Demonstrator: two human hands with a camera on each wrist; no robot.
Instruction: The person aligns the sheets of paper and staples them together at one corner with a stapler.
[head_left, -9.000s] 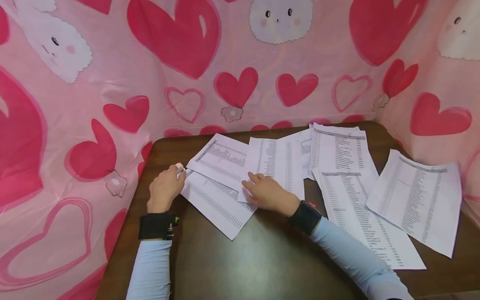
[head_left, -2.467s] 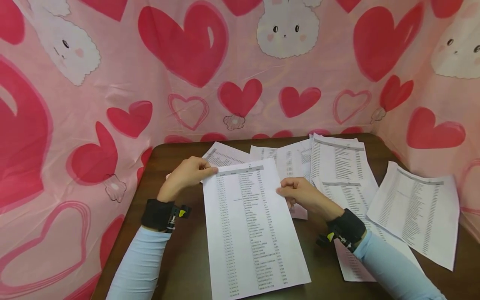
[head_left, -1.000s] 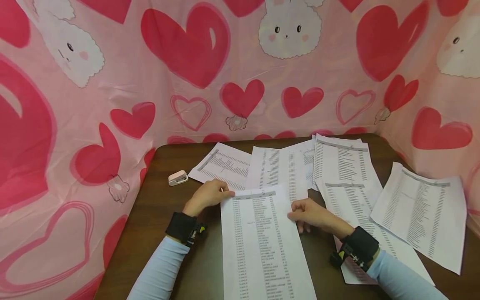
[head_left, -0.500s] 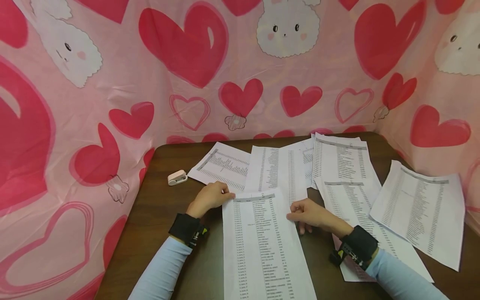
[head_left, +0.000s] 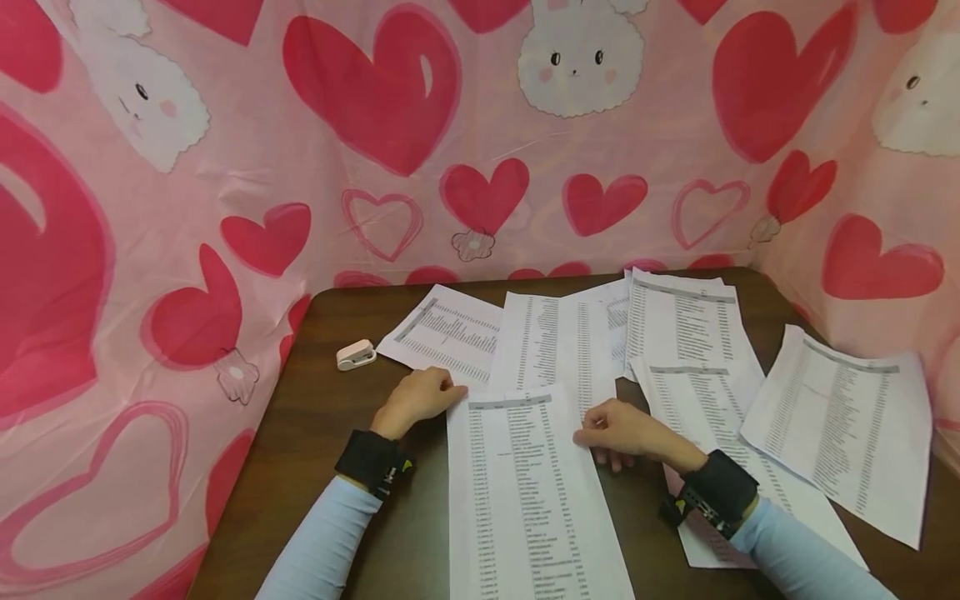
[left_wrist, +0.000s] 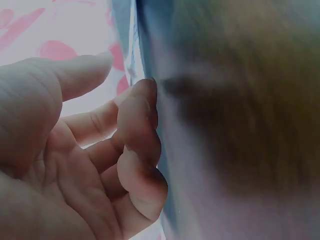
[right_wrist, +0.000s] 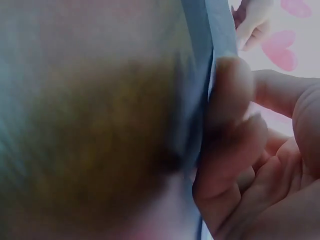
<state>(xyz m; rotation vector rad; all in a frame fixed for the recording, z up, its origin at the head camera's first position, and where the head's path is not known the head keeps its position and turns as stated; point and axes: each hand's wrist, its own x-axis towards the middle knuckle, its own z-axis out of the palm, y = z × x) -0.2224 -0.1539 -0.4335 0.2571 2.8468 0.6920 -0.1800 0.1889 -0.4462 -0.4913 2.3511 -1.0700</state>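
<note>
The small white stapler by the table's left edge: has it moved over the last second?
No. The stapler lies at the same spot on the table, left of the angled sheet, apart from both hands.

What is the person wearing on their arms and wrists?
Both arms have light blue long sleeves. Each wrist wears a black band: the left one and the right one both show a small yellow mark and hold a little device. The hands are bare.

The printed sheet point(head_left: 525, 492), earlier lifted from the spread, is now held lower and nearer, and the small stapler point(head_left: 355, 355) is left on the table point(head_left: 330, 467).
</note>
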